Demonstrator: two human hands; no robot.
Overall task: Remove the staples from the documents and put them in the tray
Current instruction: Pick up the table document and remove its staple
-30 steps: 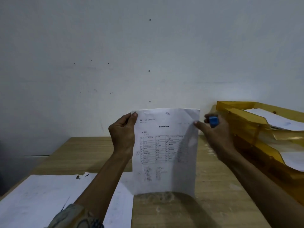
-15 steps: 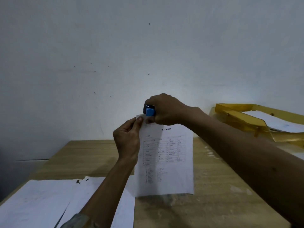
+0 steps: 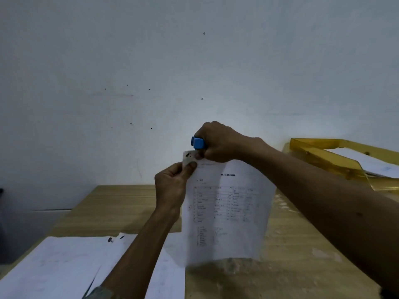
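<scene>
A pale, bare wall [image 3: 194,61] fills the upper half of the view, seen from a head camera looking forward and down. Below it is a light wooden table [image 3: 129,201]. Loose white papers [image 3: 54,266] lie spread at the table's near left, with a couple of small dark bits [image 3: 110,240] on them, too small to identify. At the far right stands a yellow see-through tray [image 3: 319,141] with white sheets [image 3: 367,162] already lying in it. Over the middle of the table, well apart from the tray, a printed document [image 3: 226,208] with a table of text is held upright in the air, its lower edge just above the wood. The left hand [image 3: 170,186] pinches the document just under its top left corner, thumb in front. The right hand [image 3: 220,143] reaches across from the right, fingers curled tight round a small blue staple remover [image 3: 198,143], whose lower end meets that same corner. A dark mark there is probably the staple [image 3: 188,155]. The task looks partly done: the sheets in the tray suggest some documents are finished, but this staple appears not yet out, this document has yet to reach the tray, and whether the papers on the table need work cannot be told.
</scene>
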